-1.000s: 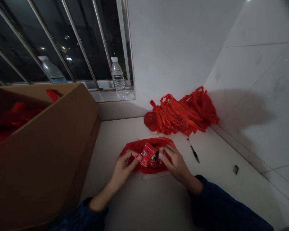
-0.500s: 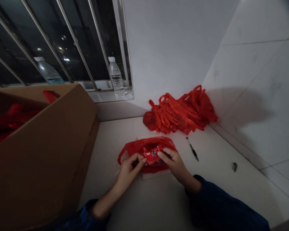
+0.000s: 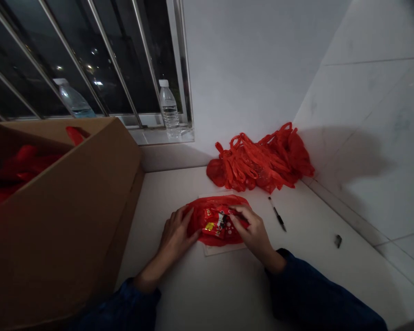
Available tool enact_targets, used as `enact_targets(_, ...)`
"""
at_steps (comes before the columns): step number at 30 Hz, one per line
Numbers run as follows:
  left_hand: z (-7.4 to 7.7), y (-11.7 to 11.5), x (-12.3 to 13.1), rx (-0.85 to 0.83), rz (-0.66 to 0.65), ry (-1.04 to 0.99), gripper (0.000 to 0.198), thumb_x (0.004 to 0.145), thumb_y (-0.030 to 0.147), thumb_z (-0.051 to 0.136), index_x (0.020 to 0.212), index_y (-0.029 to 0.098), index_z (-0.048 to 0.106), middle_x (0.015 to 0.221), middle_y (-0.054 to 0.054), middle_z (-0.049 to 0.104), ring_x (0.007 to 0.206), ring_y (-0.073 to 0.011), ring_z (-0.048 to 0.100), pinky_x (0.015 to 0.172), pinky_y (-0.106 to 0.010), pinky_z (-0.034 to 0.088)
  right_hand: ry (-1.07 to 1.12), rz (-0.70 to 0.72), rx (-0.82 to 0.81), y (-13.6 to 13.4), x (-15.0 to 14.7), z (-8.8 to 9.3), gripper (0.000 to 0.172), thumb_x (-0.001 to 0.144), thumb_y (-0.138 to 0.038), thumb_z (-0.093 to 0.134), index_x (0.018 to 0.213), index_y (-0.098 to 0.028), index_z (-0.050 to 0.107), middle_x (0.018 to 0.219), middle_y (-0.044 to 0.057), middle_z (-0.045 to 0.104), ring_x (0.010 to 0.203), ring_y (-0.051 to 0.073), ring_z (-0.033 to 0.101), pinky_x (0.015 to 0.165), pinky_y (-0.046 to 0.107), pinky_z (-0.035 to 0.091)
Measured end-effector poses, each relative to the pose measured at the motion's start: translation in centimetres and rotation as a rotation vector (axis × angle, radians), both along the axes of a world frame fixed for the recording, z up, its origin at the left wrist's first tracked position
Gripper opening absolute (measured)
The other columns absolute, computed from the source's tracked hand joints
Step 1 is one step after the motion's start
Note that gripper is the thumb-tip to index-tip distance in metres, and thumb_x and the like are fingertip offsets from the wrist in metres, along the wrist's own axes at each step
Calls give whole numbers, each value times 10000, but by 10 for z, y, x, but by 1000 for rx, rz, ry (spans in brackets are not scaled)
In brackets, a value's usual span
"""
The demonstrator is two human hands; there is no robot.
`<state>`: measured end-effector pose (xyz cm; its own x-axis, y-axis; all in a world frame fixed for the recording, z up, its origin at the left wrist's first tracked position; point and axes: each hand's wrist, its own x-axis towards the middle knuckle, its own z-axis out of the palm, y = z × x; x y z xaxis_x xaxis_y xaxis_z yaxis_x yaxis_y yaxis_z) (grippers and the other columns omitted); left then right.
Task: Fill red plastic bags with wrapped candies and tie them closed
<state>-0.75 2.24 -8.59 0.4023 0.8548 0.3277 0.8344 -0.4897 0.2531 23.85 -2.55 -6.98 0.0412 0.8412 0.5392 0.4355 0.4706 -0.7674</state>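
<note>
A red plastic bag (image 3: 216, 241) lies spread on the table with its mouth facing up. Inside it are small red snack packets (image 3: 214, 220) with white, black and gold print. My left hand (image 3: 175, 233) rests along the bag's left edge, its fingers stretched out and thumb apart. Over the right side of the bag, my right hand (image 3: 254, 230) has thumb and forefinger bent at the edge of a red packet in a loose pinch. Its other fingers are partly hidden. A pale flat item (image 3: 221, 250) shows from under the bag.
A large cardboard box (image 3: 72, 202) with red bags inside stands at the left. Red plastic bags (image 3: 258, 163) are heaped against the wall. A black pen (image 3: 278, 215) and its cap (image 3: 337, 241) lie at the right. Water bottles (image 3: 169, 110) stand by the barred window.
The small red packet, held up between both hands before, is down among the packets in the bag. My left hand has let go, moved left and spread along the bag's edge.
</note>
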Motion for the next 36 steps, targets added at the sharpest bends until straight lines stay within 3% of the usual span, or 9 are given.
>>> enact_targets(3, -2, -2, 1, -48, -35, -33, 710, 775, 319, 683, 1425, 192, 424, 1414, -149, 458, 1251, -330, 463, 994, -487, 450, -213, 167, 39, 0, -7, -3, 420, 951, -190, 455, 1366, -233, 502, 1367, 87, 559, 1265, 222, 515, 1062, 407, 433)
enact_targets(5, -1, -3, 0, -64, -34, -42, 764, 752, 287, 688, 1448, 196, 387, 1432, -147, 443, 1263, -333, 456, 1008, -485, 442, -364, 228, 57, 2, -8, -8, 513, 934, -139, 429, 1442, -208, 414, 1416, 98, 515, 1305, 234, 469, 1092, 440, 396)
enact_targets(10, 5, -5, 2, -50, -19, -24, 802, 734, 315, 699, 1455, 197, 368, 1467, -153, 406, 1298, -352, 430, 1013, -503, 427, -525, -25, -14, 16, 7, -22, 360, 906, -95, 447, 1224, -171, 597, 1112, 100, 676, 1054, 251, 600, 923, 409, 477)
enact_targets(17, 13, -10, 6, -22, -44, 13, 690, 770, 259, 626, 1416, 178, 399, 1494, -156, 384, 1317, -339, 414, 1024, -516, 396, -798, -212, -90, 25, 12, -18, 175, 925, -192, 550, 1034, -215, 685, 1022, 67, 675, 995, 253, 599, 880, 389, 424)
enact_targets(23, 20, -14, 6, 25, -103, -66, 591, 786, 193, 543, 1368, 161, 444, 1442, -150, 440, 1288, -324, 437, 1027, -506, 379, -838, -242, -134, 28, 12, -13, 186, 957, -206, 513, 987, -225, 695, 1005, 49, 674, 967, 218, 600, 866, 344, 407)
enact_targets(27, 25, -19, 12, 92, -262, -56, 535, 783, 126, 491, 1311, 210, 524, 1401, -91, 501, 1274, -286, 448, 1073, -498, 321, -852, -229, -172, 32, 14, -16, 199, 944, -208, 532, 1086, -220, 671, 1073, 61, 651, 1011, 211, 584, 836, 303, 426)
enact_targets(31, 19, -20, 19, 85, -432, 47, 590, 763, 104, 494, 1337, 238, 532, 1362, -57, 568, 1289, -279, 444, 1124, -538, 231, -885, -264, -219, 37, 16, -20, 220, 903, -271, 606, 1113, -236, 663, 1102, 74, 621, 1021, 228, 582, 793, 305, 448)
enact_targets(36, 11, -18, 18, 32, -418, 76, 609, 766, 90, 492, 1348, 261, 541, 1362, -56, 577, 1276, -280, 460, 1109, -545, 262, -788, -228, -200, 41, 22, -22, 171, 909, -294, 604, 1046, -236, 690, 1061, 62, 624, 1001, 208, 596, 825, 304, 461)
